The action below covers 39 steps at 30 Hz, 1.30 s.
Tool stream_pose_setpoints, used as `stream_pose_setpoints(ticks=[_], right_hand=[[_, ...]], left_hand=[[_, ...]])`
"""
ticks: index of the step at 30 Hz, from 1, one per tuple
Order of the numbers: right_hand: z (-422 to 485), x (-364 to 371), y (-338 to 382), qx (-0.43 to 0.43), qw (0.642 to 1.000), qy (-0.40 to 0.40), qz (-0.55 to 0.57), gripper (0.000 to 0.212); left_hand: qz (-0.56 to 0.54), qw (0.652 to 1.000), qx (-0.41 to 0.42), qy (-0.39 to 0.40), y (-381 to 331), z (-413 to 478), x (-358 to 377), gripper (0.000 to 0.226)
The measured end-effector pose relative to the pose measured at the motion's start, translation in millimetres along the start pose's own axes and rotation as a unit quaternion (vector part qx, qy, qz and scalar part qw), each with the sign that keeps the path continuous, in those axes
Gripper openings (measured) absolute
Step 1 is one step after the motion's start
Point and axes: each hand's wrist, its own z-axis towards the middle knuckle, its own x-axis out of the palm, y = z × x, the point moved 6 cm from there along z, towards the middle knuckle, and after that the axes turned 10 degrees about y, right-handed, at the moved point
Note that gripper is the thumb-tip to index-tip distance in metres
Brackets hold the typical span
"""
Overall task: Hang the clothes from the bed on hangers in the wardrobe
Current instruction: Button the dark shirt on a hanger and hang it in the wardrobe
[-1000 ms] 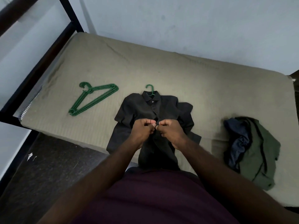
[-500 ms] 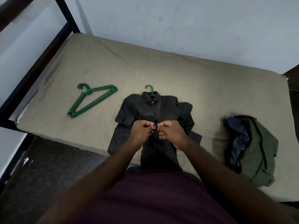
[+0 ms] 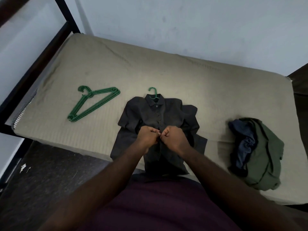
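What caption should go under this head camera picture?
Left hand and right hand pinch the dark shirt on its green hanger, on the bed beside spare hangers and crumpled clothes.

Single head-worn view, tilted down at the bed (image 3: 216, 90)
Wide lens looks forward and down from above the person's chest (image 3: 158, 205), close over the near bed edge, toward the wall (image 3: 183, 27); shirt (image 3: 146, 114) centred.

Plain bedroom, bare mattress (image 3: 166, 67) on dark metal bed frame (image 3: 33, 70), pale painted wall (image 3: 200, 22), clothes heap (image 3: 256, 152)
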Motion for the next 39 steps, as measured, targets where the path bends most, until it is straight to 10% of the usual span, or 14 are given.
stream_pose_setpoints(ticks=[5,10,16,22,39], right_hand=[[-1,-2,-11,0.022,0.989,0.004,0.145,0.012],[-3,14,-23,0.11,0.894,0.098,0.423,0.019],[-9,5,-16,0.033,0.94,0.067,0.332,0.01],[-16,9,-22,-0.031,0.998,0.062,-0.004,0.018],[-56,-8,-25,-0.05,0.998,0.025,0.036,0.018]], left_hand=[[-0.109,0.994,-0.018,0.008,4,1,4,0.019],[-0.11,0.994,0.02,0.003,1,-1,4,0.019],[-0.031,0.995,0.092,-0.02,-12,0,-2,0.011],[-0.07,0.991,0.097,-0.057,-9,8,-11,0.012],[0.354,0.934,0.003,-0.051,67,21,27,0.056]])
